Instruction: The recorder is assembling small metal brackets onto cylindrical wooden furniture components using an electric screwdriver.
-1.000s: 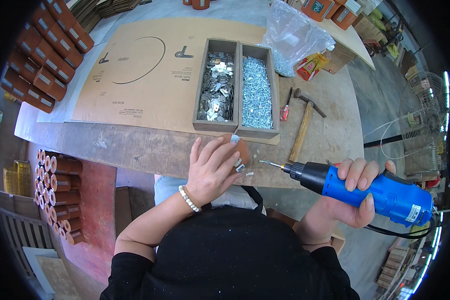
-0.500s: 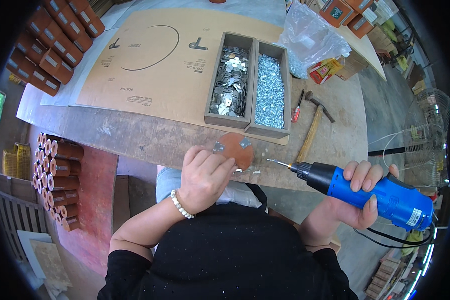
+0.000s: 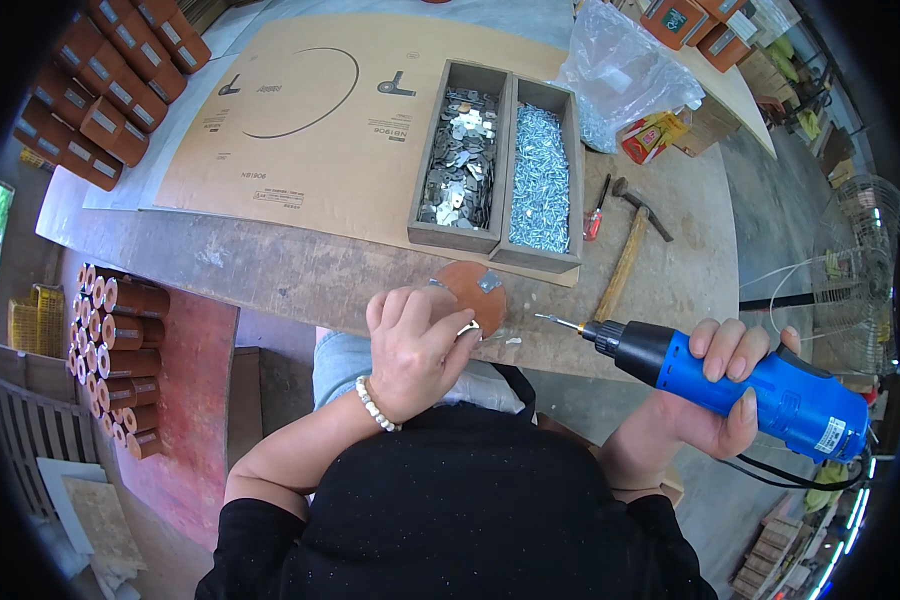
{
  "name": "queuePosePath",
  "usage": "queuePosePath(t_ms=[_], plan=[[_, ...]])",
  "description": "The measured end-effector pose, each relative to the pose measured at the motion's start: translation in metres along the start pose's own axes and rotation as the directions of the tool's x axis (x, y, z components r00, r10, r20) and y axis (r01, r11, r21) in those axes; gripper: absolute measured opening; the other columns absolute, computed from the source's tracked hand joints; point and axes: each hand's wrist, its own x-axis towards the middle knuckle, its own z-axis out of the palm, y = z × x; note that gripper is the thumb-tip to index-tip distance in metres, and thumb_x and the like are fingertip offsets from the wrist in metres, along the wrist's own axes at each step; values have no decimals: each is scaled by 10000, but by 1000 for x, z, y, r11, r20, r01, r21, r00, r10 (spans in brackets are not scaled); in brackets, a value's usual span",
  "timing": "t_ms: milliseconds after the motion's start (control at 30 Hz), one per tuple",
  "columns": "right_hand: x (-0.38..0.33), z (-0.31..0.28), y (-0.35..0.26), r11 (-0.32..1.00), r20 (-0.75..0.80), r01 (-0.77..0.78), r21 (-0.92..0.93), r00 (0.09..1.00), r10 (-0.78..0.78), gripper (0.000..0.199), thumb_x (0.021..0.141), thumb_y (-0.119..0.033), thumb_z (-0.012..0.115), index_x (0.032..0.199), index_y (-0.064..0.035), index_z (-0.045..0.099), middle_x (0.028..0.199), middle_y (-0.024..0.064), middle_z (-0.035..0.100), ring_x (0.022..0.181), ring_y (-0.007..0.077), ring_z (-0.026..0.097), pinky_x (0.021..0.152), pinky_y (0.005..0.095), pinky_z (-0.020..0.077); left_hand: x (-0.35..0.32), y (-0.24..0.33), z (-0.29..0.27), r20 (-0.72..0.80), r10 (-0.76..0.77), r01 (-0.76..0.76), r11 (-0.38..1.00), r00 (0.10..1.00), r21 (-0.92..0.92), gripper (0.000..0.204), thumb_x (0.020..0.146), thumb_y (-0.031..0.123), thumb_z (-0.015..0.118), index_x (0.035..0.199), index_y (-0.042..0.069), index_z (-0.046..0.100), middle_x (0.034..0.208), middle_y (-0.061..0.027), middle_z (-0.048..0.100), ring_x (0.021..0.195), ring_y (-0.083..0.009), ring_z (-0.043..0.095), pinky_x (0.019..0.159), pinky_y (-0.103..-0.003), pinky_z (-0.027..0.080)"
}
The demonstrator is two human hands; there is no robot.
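1. The left hand (image 3: 417,345) presses, fingers curled, on a round brown disc (image 3: 473,292) at the near edge of the surface (image 3: 300,270).
2. The right hand (image 3: 722,385) grips a blue electric screwdriver (image 3: 740,385), its bit pointing at the disc, just apart.
3. Beyond both hands stand 2 wooden trays (image 3: 497,240) and a hammer (image 3: 625,255).

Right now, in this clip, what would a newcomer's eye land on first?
Probably the bright blue electric screwdriver in the right hand at lower right, its bit aimed left at a round brown disc that the left hand presses on the workbench edge. Just beyond stand two wooden trays, one of metal plates, one of screws, with a hammer to their right.
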Motion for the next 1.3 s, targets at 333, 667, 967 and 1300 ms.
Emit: queuePosePath(t_ms=[333, 667, 967, 1300], plan=[[0, 2, 3, 1000, -1, -19, 0, 1000, 19, 643, 747, -155, 582, 1298, -25, 275, 777, 64, 472, 659, 175, 498, 645, 358, 436, 1, -12, -10, 149, 89, -75, 993, 985, -96, 381, 611, 191, 738, 971, 105, 649, 1140, -95, 544, 1046, -304, 481, 936, -500, 296], [-5, 20, 8, 995, -4, -92, 31, 996, 92, 651, 758, -146, 614, 1306, -50, 275, 768, 62, 497, 651, 185, 521, 632, 365, 446, -10, -8, 1, 50, 10, -6, 997, 999, -81, 277, 600, 147, 759, 855, 103, 661, 1075, -61, 592, 1050, -272, 508, 959, -489, 276], [-11, 41, 13, 975, 13, -222, 8, 975, 222, 688, 740, -143, 691, 1287, -119, 275, 728, 53, 509, 640, 203, 530, 627, 385, 452, -13, -8, 5, 6, -1, 2, 995, 1000, -105, 278, 597, 150, 759, 851, 99, 658, 1025, -33, 606, 1041, -254, 513, 970, -477, 264], [-15, 46, 19, 950, 208, -298, -93, 927, 311, 672, 776, -103, 659, 1293, -133, 230, 785, 77, 550, 711, 235, 567, 715, 415, 482, -16, -10, 9, -35, -1, -3, 991, 999, -135, 259, 612, 155, 757, 841, 100, 650, 994, -18, 612, 1043, -244, 517, 972, -475, 274]])
